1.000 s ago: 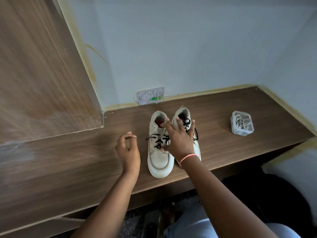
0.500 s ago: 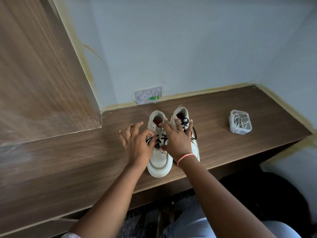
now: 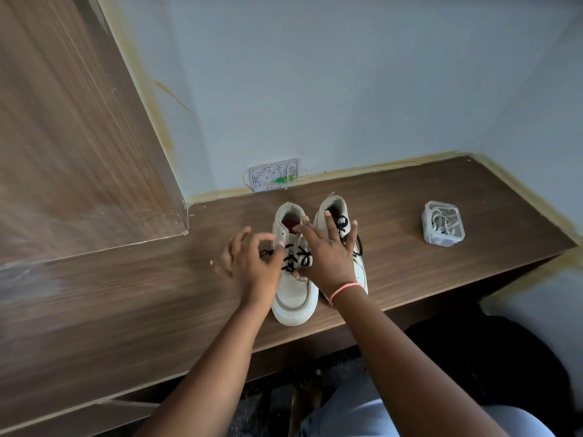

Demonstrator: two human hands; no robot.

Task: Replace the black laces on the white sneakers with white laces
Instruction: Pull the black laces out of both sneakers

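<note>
Standing near the table (image 3: pixel 410 279) edge, sneakers (image 3: pixel 295 294): right hand (image 3: pixel 328 257) spread flat, unchanged; left hand (image 3: pixel 252 263) pinching black lace (image 3: pixel 291 258), formerly only reaching.

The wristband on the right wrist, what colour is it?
Pinkish orange; the wristband shows in the head view.

white sneakers (image 3: pixel 295 298), black laces (image 3: pixel 296 257) threaded

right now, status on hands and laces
Left hand at the left sneaker's black lace, grip unclear. Right hand flat over both sneakers. White laces boxed, untouched. Nothing in the way.
</note>
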